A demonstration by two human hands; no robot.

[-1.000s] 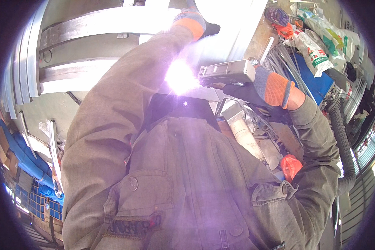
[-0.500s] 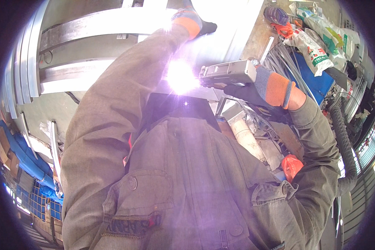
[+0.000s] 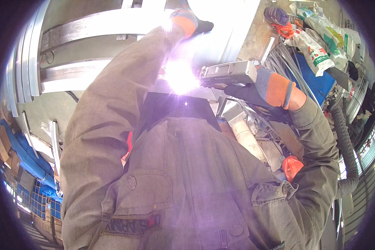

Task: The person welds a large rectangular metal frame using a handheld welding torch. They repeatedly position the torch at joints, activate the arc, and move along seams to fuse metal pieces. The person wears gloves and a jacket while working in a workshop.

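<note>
My right hand (image 3: 260, 85), in a grey and orange knit glove with dark fingers, is closed around a boxy grey handheld welding gun (image 3: 231, 73). At the gun's left end burns a white-violet welding glare (image 3: 182, 79), which hides the spot being worked. My left hand (image 3: 189, 23), gloved alike, reaches far forward onto the bright metal sheet (image 3: 227, 37). Its dark thumb is stretched out to the right; glare washes out the other fingers. Just below the glare a flat grey metal edge (image 3: 191, 92) shows.
Long metal profiles (image 3: 83, 27) lie at the left, with more upright strips (image 3: 27, 62) beyond them. On the right are thin metal rods (image 3: 285, 62), white sacks (image 3: 314, 52), a ribbed dark hose (image 3: 343, 141) and an orange plastic bag (image 3: 291, 166).
My left hand and forearm have shifted slightly left and toward me. The right hand and the welding gun stay almost in place, with the glare still burning.
</note>
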